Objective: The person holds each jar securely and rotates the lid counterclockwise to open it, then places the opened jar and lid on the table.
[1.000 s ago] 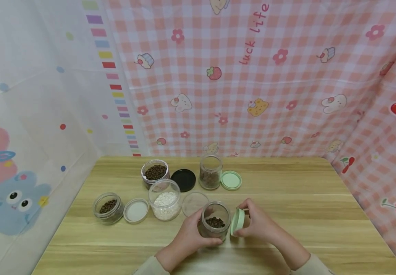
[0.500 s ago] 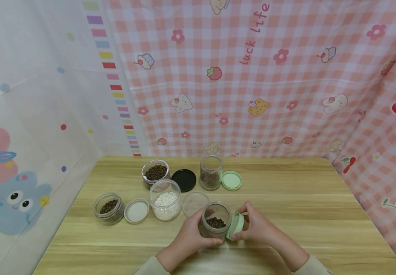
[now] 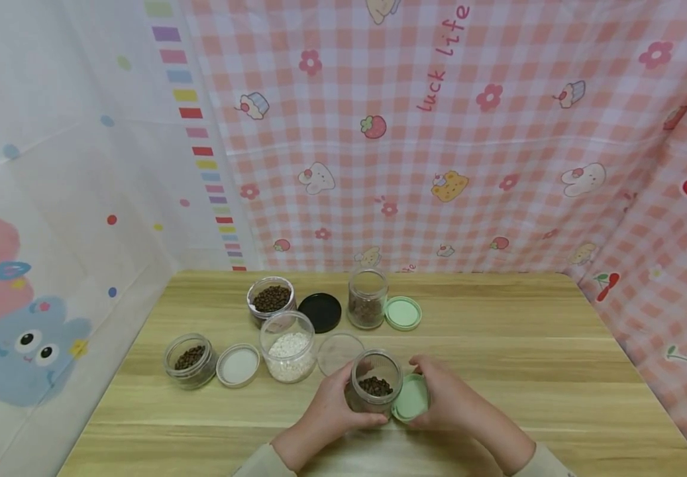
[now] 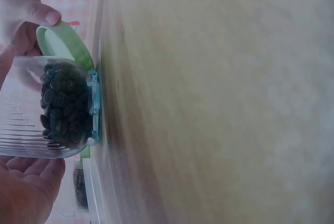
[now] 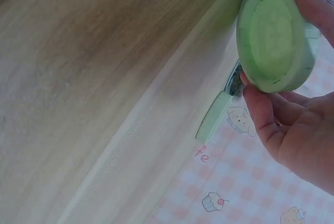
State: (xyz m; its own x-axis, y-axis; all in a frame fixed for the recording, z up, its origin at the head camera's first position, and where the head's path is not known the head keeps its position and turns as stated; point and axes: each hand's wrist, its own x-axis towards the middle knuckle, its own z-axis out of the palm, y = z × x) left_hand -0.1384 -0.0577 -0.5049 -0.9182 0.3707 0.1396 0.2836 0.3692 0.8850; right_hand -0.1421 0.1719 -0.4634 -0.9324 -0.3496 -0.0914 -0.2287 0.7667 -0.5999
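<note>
My left hand (image 3: 330, 407) grips a clear ribbed jar (image 3: 377, 366) at the front middle of the table. Dark brown beans (image 4: 65, 104) fill its lower part, and its mouth is uncovered. Just to the right, my right hand (image 3: 452, 402) holds a light green lid (image 3: 411, 399) by its rim, thumb on one side and fingers on the other. The lid leans at a slant close beside the jar, its lower edge by the tabletop, in the left wrist view. Whether that edge touches the wood I cannot tell.
Behind stand an open ribbed jar (image 3: 367, 308), a green lid (image 3: 403, 313), a black lid (image 3: 320, 313) and a bean jar (image 3: 271, 301). Leftward are a jar of white grains (image 3: 288, 354), a clear lid (image 3: 340, 354), a pale lid (image 3: 238, 365) and a low bean jar (image 3: 191, 362).
My right hand has tipped the green lid from nearly upright to a flatter slant and brought it slightly left, lower beside the jar. My left hand and the jar stay in place.
</note>
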